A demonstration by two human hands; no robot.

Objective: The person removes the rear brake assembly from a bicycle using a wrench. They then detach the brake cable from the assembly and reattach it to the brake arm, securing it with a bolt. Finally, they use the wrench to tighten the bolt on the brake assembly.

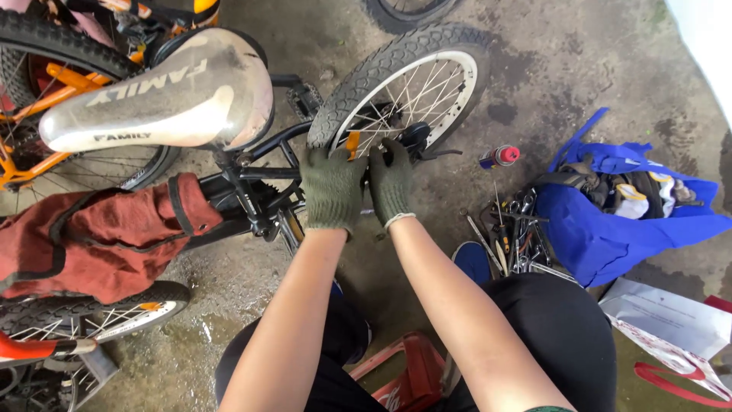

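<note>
Right now your left hand (332,189), in a green work glove, is curled shut around the near edge of the small bicycle wheel (404,84), at the tyre and rim just beside the orange reflector (352,143) clipped in the spokes. Your right hand (391,183), gloved the same, is closed down at the wheel's hub (412,137); its fingertips are hidden behind the spokes, so what exactly they pinch cannot be told. The wheel itself stands upright in the black frame (263,172), straight ahead of your knees.

To work well here, keep the left hand steadying the rim so the wheel cannot swing while the right hand works at the axle, and keep your fingers out from between the spokes in case the wheel turns.

Left of the wheel, the grey-white saddle (160,95) sits over the frame, with a red cloth (99,240) draped below it and another small wheel (91,313) nearer to you. An orange bicycle (46,84) stands beyond the saddle. Right of the wheel lies a spray can with a red cap (499,156), then a scatter of hand tools (511,236), then an open blue bag (618,214), with white papers (663,313) nearer your right knee.

Everything rests on a bare concrete floor (579,61), stained dark and wet in patches, so mind small parts rolling away.
</note>
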